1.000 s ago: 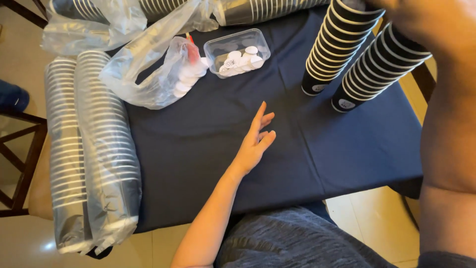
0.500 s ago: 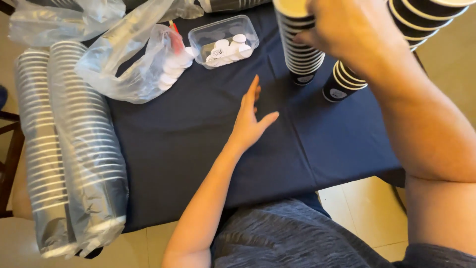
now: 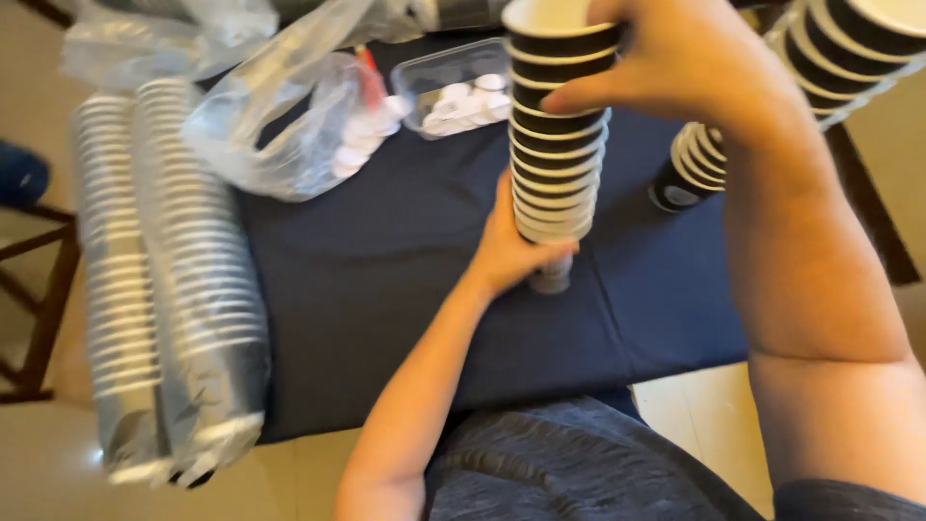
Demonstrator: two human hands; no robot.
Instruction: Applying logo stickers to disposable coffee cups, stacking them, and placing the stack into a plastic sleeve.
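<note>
A tall stack of black paper cups with white rims stands in front of me on the dark blue tablecloth. My right hand grips the stack near its top. My left hand wraps around the bottom of the same stack, just above the cloth. A second stack of black cups leans at the far right, its base resting on the cloth behind my right arm.
Two long sleeves of cups wrapped in clear plastic lie along the left side of the table. A crumpled clear plastic bag and a clear tub of white lids sit at the back. A dark wooden chair frame stands at left.
My right hand has pulled one cup stack from the right toward the middle of the table. My left hand left the bare cloth and closed around the stack's bottom.
</note>
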